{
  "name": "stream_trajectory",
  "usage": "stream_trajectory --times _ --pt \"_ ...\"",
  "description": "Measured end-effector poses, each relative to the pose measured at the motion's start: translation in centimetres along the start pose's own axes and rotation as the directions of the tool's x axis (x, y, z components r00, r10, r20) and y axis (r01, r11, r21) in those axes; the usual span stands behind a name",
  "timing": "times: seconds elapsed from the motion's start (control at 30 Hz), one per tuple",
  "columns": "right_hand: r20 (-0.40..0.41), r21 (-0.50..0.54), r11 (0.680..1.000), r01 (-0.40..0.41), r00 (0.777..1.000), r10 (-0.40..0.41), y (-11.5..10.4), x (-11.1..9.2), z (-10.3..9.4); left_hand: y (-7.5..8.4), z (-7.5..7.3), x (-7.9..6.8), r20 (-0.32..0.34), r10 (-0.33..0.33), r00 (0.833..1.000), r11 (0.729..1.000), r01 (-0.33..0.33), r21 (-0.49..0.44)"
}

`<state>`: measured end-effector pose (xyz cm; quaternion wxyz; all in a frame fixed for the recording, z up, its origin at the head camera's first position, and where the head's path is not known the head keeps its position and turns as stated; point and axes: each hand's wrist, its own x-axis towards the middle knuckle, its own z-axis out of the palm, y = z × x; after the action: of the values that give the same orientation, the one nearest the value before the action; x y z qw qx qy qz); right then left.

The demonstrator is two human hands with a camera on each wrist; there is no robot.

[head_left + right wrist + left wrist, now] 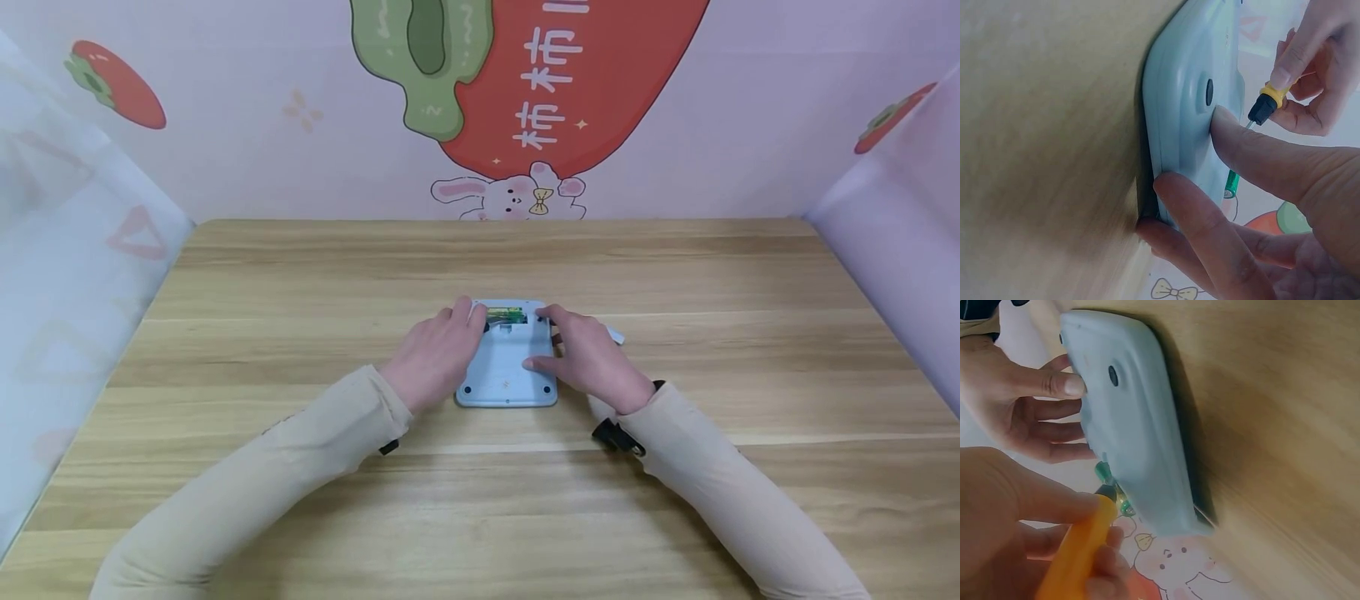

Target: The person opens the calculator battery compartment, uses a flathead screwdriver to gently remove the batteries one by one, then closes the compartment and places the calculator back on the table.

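A light-blue calculator-like device (504, 367) lies underside up on the table, round dark feet at its corners. In its open battery compartment sits a green battery (504, 315), also visible as a green cylinder (1231, 185) in the right wrist view. My left hand (442, 350) grips a screwdriver with an orange handle (1079, 550) and black collar (1262, 109); its thin metal shaft points at the compartment. My right hand (596, 357) holds the device's right side, thumb (1229, 134) on the underside beside a foot, fingers along the edge.
A small light-blue piece (615, 335) lies on the wooden table (300, 275) just beyond the right hand, partly hidden by it. Behind the table stands a pale backdrop (262, 167) printed with persimmons and a bunny; pale fabric sides flank the table.
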<state>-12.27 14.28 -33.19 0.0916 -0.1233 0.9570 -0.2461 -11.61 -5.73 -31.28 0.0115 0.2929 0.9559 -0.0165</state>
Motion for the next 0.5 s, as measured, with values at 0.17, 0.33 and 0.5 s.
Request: stream_trajectory --times 0.17,0.33,0.5 --pt "0.000 0.000 1.000 0.001 1.000 -0.001 0.0 0.0 0.0 -0.1 0.4 0.0 -0.003 0.027 1.000 0.999 -0.027 0.040" --pt "-0.001 -0.002 1.000 0.002 1.000 -0.002 0.0 0.0 0.0 -0.2 1.0 -0.1 -0.044 0.054 0.998 0.996 -0.051 0.074" --pt "-0.002 -0.006 1.000 0.004 1.000 -0.004 0.0 0.1 0.0 -0.2 1.3 -0.2 -0.083 0.059 0.995 0.995 -0.052 0.080"
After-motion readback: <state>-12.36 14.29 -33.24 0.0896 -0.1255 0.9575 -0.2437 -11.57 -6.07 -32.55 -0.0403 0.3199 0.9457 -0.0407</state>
